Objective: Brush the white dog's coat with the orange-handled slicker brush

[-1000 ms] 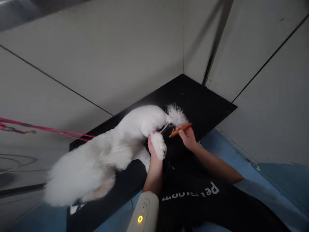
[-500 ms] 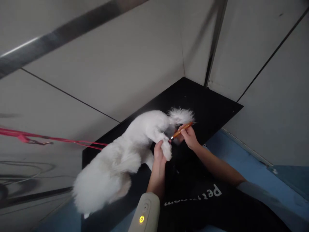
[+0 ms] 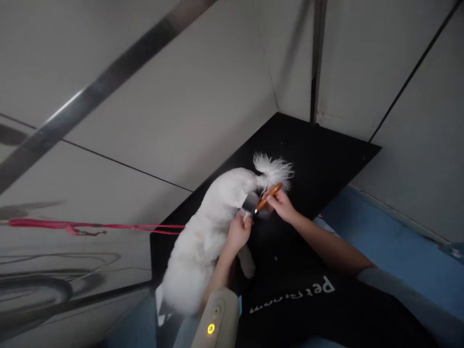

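Note:
A white fluffy dog (image 3: 206, 237) is on the black tabletop, its bushy tail (image 3: 273, 171) pointing to the upper right. My left hand (image 3: 239, 231) is closed around one of the dog's legs near the tail end; only a tuft of white fur shows past the fingers. Gripped in my right hand (image 3: 281, 203) is a slicker brush (image 3: 270, 197) with an orange-brown handle. Its flat grey head is close to the held leg and the dog's rear; whether the pins touch fur I cannot tell. Another leg (image 3: 247, 261) hangs below my left wrist.
A red leash (image 3: 119, 226) with a metal clip runs from the left to the dog. The black table (image 3: 308, 159) meets pale wall panels (image 3: 217, 96). A metal bar (image 3: 97, 84) crosses the upper left. A pale device with a yellow light (image 3: 219, 314) is low in front.
My left hand has shifted up and turned, covering more of the leg. The brush's grey head now faces into view beside it. The dog's front part appears further right, and the view has tilted.

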Action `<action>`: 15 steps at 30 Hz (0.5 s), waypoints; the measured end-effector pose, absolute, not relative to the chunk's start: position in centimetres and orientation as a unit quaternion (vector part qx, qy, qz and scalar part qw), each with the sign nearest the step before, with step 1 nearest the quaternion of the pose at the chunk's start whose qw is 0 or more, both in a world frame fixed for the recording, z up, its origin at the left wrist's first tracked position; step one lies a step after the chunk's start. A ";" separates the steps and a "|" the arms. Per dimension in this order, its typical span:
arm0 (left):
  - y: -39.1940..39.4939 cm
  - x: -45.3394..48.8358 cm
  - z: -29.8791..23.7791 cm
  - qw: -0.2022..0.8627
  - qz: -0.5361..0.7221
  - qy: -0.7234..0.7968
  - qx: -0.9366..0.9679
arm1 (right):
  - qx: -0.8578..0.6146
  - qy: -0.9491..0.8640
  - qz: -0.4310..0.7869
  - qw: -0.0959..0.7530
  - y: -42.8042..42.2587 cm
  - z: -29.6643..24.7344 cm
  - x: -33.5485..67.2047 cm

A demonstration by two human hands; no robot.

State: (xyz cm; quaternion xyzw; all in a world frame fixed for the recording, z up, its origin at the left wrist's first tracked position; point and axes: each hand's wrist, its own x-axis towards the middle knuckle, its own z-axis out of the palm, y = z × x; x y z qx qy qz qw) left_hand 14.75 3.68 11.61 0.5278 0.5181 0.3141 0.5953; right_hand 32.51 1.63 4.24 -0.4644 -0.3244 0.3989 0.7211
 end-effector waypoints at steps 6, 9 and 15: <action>4.1 13.3 11.2 0.561 0.283 0.522 0.577 | -0.453 -0.291 0.373 0.755 1.4 5.1 32.3; 3.3 12.7 10.1 0.580 0.307 0.535 0.532 | -0.423 -0.352 0.417 0.723 0.9 5.5 31.5; 1.8 13.2 9.8 0.658 0.348 0.542 0.390 | -0.390 -0.402 0.432 0.707 0.9 5.6 31.2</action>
